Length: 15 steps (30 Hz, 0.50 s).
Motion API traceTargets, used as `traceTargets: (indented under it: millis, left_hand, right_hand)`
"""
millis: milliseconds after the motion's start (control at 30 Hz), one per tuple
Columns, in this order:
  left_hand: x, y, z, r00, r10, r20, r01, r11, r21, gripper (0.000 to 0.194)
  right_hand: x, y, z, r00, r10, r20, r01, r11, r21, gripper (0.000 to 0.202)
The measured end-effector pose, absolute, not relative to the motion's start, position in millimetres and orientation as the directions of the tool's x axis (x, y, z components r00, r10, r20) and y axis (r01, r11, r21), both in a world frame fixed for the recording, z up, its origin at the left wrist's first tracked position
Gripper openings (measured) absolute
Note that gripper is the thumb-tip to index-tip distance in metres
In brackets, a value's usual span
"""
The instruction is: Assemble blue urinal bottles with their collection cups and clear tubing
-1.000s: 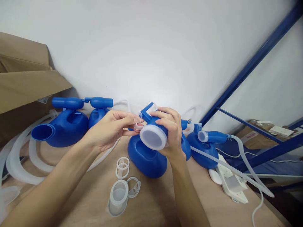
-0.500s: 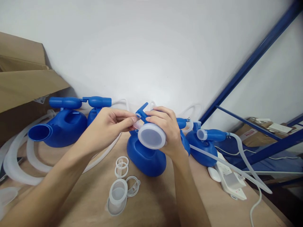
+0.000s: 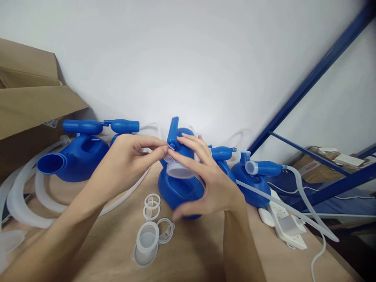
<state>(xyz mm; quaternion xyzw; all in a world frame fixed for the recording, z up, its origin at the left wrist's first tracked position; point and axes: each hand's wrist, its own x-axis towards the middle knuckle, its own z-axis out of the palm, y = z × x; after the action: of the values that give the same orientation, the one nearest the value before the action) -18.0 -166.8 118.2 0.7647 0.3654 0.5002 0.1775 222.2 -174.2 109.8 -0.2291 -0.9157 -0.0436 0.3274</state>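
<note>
My left hand [image 3: 136, 156] is closed in a pinch at the strap of a translucent cap [image 3: 180, 171], beside the hinge of a blue plastic neck piece [image 3: 174, 131]. The exact grip point is partly covered by the fingertips. My right hand [image 3: 210, 176] rests its fingers against the blue piece from the right, index fingertip close to the left fingertips. Its thumb is stretched away below, blurred, so this hand is spread open. The cap covers the mouth facing me. Directly beneath stands a blue urinal bottle [image 3: 176, 192] on the wooden table [image 3: 199, 254].
Loose translucent caps [image 3: 147, 237] and rings [image 3: 152, 200] lie in front. Blue bottles stand left [image 3: 85, 156] and right [image 3: 249, 184], with translucent hoses [image 3: 22, 207]. A power strip [image 3: 289, 231], cardboard box [image 3: 35, 105] and blue rack [image 3: 311, 82] flank the table.
The blue neck piece has turned, its arm now pointing more upright and the cap tilting downward. My right hand has loosened, its thumb swinging down and away. The left pinch stays nearly in place.
</note>
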Motion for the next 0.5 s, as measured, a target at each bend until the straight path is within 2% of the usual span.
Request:
traceTargets:
  millis: [33,67,167,267,400,500]
  left_hand:
    - [-17,-167,118,0.239,0.734,0.636,0.381,-0.673,0.634,0.019]
    - [-16,-168,118,0.240,0.727,0.644,0.378,-0.681,0.627,0.020]
    - [-8,-170,116,0.220,0.701,0.678,0.371,-0.703,0.606,0.020]
    - [-1,-170,114,0.195,0.704,0.683,0.350,-0.700,0.622,0.019]
    - [3,-170,111,0.187,0.715,0.673,0.338,-0.690,0.640,0.017]
    - [4,-171,110,0.171,0.712,0.681,0.362,-0.688,0.629,0.015]
  right_hand:
    - [221,-174,110,-0.678,0.385,0.626,0.421,0.902,-0.098,0.090]
    - [219,-174,110,-0.662,0.376,0.648,0.396,0.910,-0.124,0.083]
    - [211,-174,108,-0.546,0.384,0.744,0.374,0.907,-0.193,0.044]
    - [200,-175,104,-0.359,0.450,0.818,0.401,0.866,-0.300,0.024]
    - [191,-175,102,-0.152,0.502,0.851,0.390,0.822,-0.415,0.037]
    - [191,-172,103,-0.141,0.463,0.875,0.434,0.824,-0.365,0.033]
